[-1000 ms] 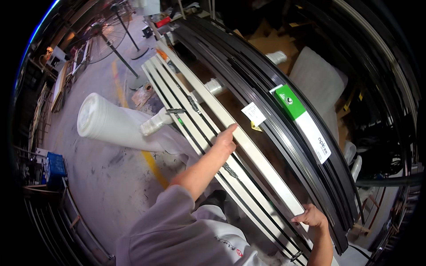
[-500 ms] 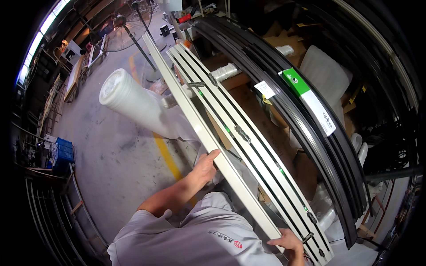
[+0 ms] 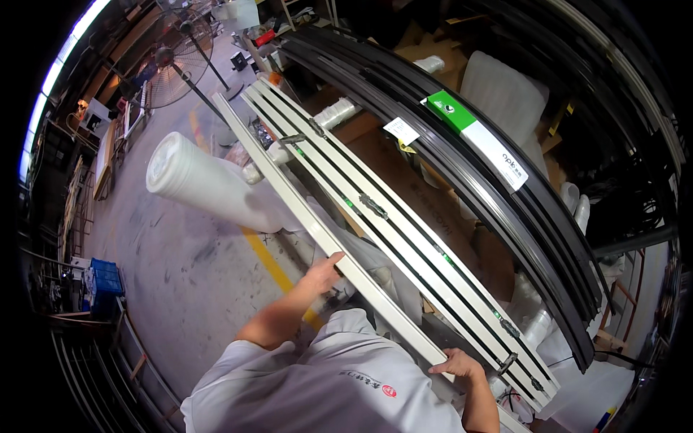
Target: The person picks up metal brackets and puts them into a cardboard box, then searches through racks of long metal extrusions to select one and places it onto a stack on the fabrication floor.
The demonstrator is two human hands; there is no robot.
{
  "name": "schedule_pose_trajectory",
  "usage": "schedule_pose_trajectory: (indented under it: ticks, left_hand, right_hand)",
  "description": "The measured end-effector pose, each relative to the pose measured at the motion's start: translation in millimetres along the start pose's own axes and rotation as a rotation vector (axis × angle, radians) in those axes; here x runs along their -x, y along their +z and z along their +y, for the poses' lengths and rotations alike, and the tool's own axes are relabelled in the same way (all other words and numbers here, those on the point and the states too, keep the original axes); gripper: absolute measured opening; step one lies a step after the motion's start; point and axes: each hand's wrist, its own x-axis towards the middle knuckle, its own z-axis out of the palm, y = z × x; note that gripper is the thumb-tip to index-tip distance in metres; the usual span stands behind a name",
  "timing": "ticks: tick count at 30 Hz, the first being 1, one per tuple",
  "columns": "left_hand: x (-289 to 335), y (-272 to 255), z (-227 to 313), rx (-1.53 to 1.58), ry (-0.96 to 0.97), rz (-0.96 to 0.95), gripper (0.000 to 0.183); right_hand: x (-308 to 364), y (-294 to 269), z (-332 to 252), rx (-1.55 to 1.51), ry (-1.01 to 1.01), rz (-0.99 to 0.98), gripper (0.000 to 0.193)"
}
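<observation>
A long cream-white profile bar crosses diagonally in front of my body. My left hand grips it near its middle, thumb along the upper face. Closer to its near end, my right hand is closed on the same bar, thumb on top. Just right of the bar lies a row of similar white profiles with black strips between them. Dark twisted ties sit across that row. My fingers under the bar are mostly hidden.
Farther right rest curved-looking black profiles bearing a green-and-white box. Wrapped supports run beneath the profiles. At left stands a big roll of white foam wrap. Standing fans, a blue crate and metal racks lie beyond.
The view has shifted, so the profiles and the roll appear farther left. Both hands keep hold of the bar, whose far end now lies nearer the white row's far end.
</observation>
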Motion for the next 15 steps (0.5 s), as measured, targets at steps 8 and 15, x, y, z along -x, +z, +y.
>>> schedule_pose_trajectory:
  ticks: [8,15]
  left_hand:
    - [-78,57,117,-0.588,0.718,0.574,0.041]
    - [-148,96,144,0.123,0.226,0.285,0.063]
  right_hand:
    - [12,-89,-107,0.28,-0.221,1.065,0.048]
    - [-59,-150,-95,0.253,-0.021,0.59,0.068]
